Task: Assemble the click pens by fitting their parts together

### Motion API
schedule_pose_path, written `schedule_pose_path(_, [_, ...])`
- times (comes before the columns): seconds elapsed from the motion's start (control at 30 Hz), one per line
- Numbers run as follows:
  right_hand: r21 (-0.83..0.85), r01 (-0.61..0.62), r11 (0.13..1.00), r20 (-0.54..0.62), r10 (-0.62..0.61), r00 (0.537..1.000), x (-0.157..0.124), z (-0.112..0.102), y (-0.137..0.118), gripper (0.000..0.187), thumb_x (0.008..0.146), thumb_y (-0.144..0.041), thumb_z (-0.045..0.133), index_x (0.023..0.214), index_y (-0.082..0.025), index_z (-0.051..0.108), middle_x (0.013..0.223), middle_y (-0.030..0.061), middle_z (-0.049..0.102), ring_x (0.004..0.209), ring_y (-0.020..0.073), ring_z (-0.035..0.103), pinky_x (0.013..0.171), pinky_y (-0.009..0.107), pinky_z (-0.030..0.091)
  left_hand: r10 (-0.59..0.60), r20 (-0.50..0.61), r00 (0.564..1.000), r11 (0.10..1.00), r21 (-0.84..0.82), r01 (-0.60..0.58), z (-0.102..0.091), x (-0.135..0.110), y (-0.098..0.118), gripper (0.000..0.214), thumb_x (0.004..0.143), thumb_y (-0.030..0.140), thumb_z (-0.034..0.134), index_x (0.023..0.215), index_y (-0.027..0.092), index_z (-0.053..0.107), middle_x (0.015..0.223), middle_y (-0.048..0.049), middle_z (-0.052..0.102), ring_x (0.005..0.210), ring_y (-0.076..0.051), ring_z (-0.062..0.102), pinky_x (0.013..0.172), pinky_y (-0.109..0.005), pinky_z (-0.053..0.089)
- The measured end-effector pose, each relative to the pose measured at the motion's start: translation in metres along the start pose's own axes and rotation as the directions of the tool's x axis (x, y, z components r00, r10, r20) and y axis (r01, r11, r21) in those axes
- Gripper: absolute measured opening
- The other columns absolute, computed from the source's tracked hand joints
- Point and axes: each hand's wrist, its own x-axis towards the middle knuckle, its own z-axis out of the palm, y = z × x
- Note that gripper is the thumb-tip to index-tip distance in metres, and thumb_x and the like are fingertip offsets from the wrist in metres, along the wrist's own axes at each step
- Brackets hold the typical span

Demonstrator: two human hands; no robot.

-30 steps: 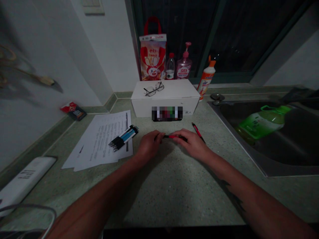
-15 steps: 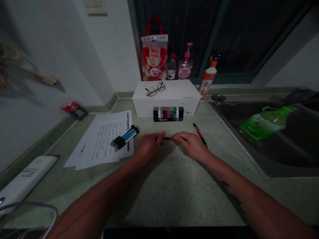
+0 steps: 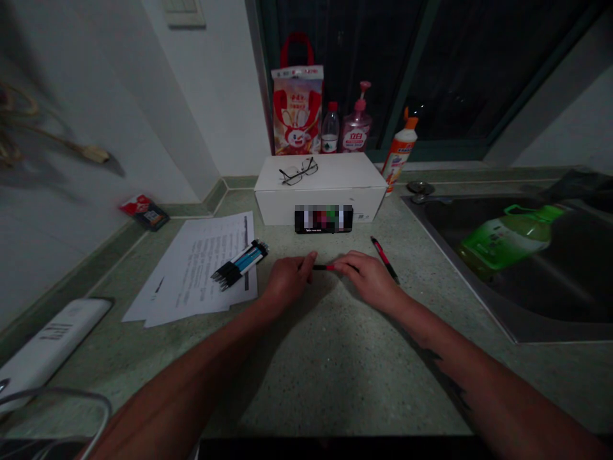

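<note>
A black and red pen [image 3: 324,268] lies level between my two hands, low over the counter. My left hand [image 3: 290,277] is closed on its black end, the thumb stretched along it. The fingers of my right hand [image 3: 363,275] pinch the red end, covering part of it. Right of that hand a second black and red pen [image 3: 384,259] rests slantwise on the counter. To the left, a bundle of several pens [image 3: 241,264], with black, white and blue parts, sits on printed sheets [image 3: 191,268].
Behind my hands a phone [image 3: 324,220] leans on a white box [image 3: 320,174] that carries glasses [image 3: 299,171]. Bottles and a bag [image 3: 297,112] stand behind it. A sink [image 3: 483,281] holding a green jug [image 3: 510,236] is at right. A white device [image 3: 57,342] lies at left.
My hands have hardly moved; the fingers of my left hand have shifted slightly on the pen. Everything else stays in place.
</note>
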Motion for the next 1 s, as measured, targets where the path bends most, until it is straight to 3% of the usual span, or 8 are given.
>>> schedule_pose_path(0.17, [0.013, 0.049, 0.999, -0.088, -0.048, 0.995, -0.001, 0.001, 0.001, 0.012, 0.096, -0.029, 0.065, 0.101, -0.023, 0.074, 0.099, 0.0061, 0.071, 0.095, 0.0216, 0.066, 0.084, 0.036, 0.051, -0.023, 0.013, 1.0, 0.999, -0.023, 0.023, 0.0, 0.0, 0.0, 0.064, 0.096, 0.062, 0.038, 0.049, 0.023, 0.054, 0.046, 0.0002, 0.054, 0.052, -0.019, 0.056, 0.06, -0.032, 0.038])
schedule_pose_path(0.27, [-0.005, -0.007, 1.0, -0.008, 0.007, 1.0, -0.001, 0.003, 0.003, 0.018, 0.098, -0.029, 0.061, 0.109, -0.025, 0.075, 0.103, 0.007, 0.073, 0.095, 0.0224, 0.068, 0.084, 0.037, 0.052, -0.016, 0.007, 1.0, 1.0, -0.009, 0.016, -0.001, 0.001, 0.0, 0.063, 0.096, 0.061, 0.038, 0.048, 0.023, 0.054, 0.046, 0.0001, 0.054, 0.052, -0.019, 0.056, 0.06, -0.032, 0.039])
schedule_pose_path(0.37, [-0.015, -0.003, 1.0, 0.027, 0.003, 1.0, -0.002, 0.003, 0.003, 0.021, 0.101, -0.028, 0.056, 0.102, -0.025, 0.077, 0.096, 0.0062, 0.074, 0.092, 0.0223, 0.068, 0.084, 0.038, 0.052, -0.009, 0.001, 1.0, 1.0, -0.003, 0.009, -0.001, 0.001, 0.001, 0.063, 0.097, 0.059, 0.039, 0.048, 0.023, 0.054, 0.045, 0.0002, 0.053, 0.053, -0.019, 0.056, 0.062, -0.032, 0.039])
schedule_pose_path(0.6, [-0.037, 0.099, 0.994, -0.126, -0.103, 0.987, -0.002, -0.001, 0.0, 0.007, 0.096, -0.025, 0.064, 0.095, -0.023, 0.071, 0.095, 0.0052, 0.068, 0.095, 0.0226, 0.063, 0.085, 0.037, 0.049, -0.034, 0.051, 0.998, 0.999, -0.038, 0.036, 0.002, 0.001, -0.002, 0.064, 0.099, 0.059, 0.038, 0.053, 0.021, 0.06, 0.049, -0.001, 0.057, 0.054, -0.019, 0.058, 0.064, -0.032, 0.042])
schedule_pose_path(0.7, [-0.064, 0.073, 0.995, -0.123, -0.08, 0.989, -0.003, 0.001, 0.001, 0.005, 0.096, -0.024, 0.064, 0.093, -0.023, 0.068, 0.095, 0.0046, 0.067, 0.094, 0.0223, 0.063, 0.082, 0.036, 0.048, 0.116, 0.013, 0.993, 0.993, -0.021, -0.116, 0.004, 0.001, -0.004, 0.041, 0.097, 0.049, 0.051, 0.079, 0.02, 0.074, 0.075, -0.0048, 0.074, 0.073, -0.021, 0.066, 0.071, -0.033, 0.047])
schedule_pose_path(0.8, [-0.069, 0.054, 0.996, -0.087, -0.06, 0.994, -0.003, 0.004, 0.002, 0.006, 0.095, -0.023, 0.065, 0.1, -0.023, 0.069, 0.098, 0.0047, 0.068, 0.094, 0.0218, 0.065, 0.081, 0.035, 0.049, 0.3, 0.007, 0.954, 0.953, 0.042, -0.3, 0.005, 0.0, -0.006, 0.018, 0.092, 0.034, 0.064, 0.099, 0.022, 0.076, 0.099, -0.0074, 0.077, 0.092, -0.024, 0.069, 0.083, -0.037, 0.05])
schedule_pose_path(0.9, [-0.081, 0.008, 0.997, -0.019, -0.01, 1.0, -0.003, 0.006, 0.002, 0.016, 0.097, -0.029, 0.064, 0.11, -0.024, 0.071, 0.102, 0.0062, 0.072, 0.094, 0.0225, 0.067, 0.082, 0.037, 0.05, 0.371, 0.022, 0.928, 0.922, 0.113, -0.371, 0.006, 0.0, -0.008, 0.014, 0.092, 0.03, 0.065, 0.097, 0.025, 0.078, 0.097, -0.0074, 0.077, 0.094, -0.026, 0.068, 0.087, -0.041, 0.05])
schedule_pose_path(1.0, [-0.103, 0.002, 0.995, 0.028, 0.001, 1.0, -0.003, 0.005, 0.002, 0.02, 0.101, -0.03, 0.056, 0.103, -0.024, 0.075, 0.096, 0.0062, 0.073, 0.089, 0.0224, 0.068, 0.081, 0.038, 0.051, 0.386, 0.001, 0.922, 0.916, 0.116, -0.383, 0.006, 0.0, -0.01, 0.013, 0.091, 0.03, 0.066, 0.096, 0.025, 0.078, 0.095, -0.0067, 0.077, 0.093, -0.026, 0.068, 0.087, -0.041, 0.051])
